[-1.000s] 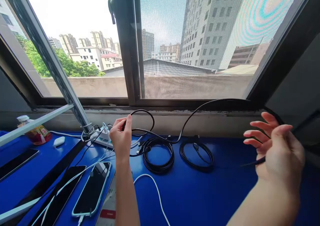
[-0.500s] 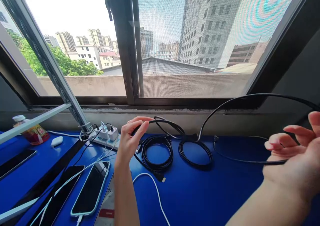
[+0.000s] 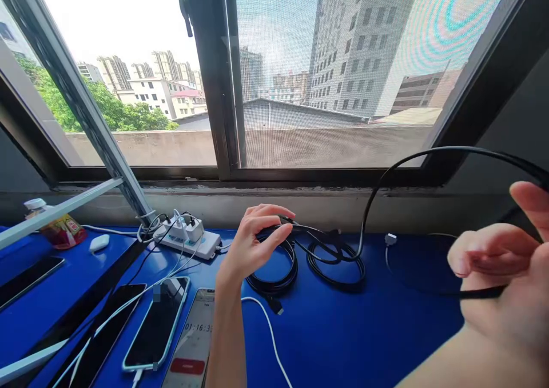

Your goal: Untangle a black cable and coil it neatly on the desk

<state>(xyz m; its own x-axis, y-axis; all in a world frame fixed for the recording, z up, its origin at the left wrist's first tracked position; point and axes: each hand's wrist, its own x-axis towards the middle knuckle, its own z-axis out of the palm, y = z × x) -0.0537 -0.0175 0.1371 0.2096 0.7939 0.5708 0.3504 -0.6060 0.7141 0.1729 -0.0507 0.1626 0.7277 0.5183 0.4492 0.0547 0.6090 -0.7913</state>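
Note:
My left hand (image 3: 257, 239) has its thumb and fingers closed round a black cable, just above a coil. That cable (image 3: 467, 149) droops to the blue table, then arches up to my right hand (image 3: 501, 256) at the right edge. Loops of it pass behind the right thumb and across the palm, with the fingers curled. Its loose end, a silver-tipped plug (image 3: 390, 239), hangs left of the right hand. Beneath the left hand lies one coiled black cable (image 3: 274, 288), with its plug (image 3: 274, 306) toward me. Beside it is a second coiled black cable (image 3: 338, 285).
A power strip (image 3: 206, 245) with chargers stands by a metal post (image 3: 103, 136). Phones (image 3: 156, 325) and a phone showing a timer (image 3: 195, 336) lie at left. A white cable (image 3: 272, 336) runs forward. A bottle (image 3: 60, 228) and white earbud case (image 3: 99, 243) sit far left.
My left hand has moved right along the cable, toward the coils. My right hand has turned and its fingers have curled more. The hanging plug has swung right.

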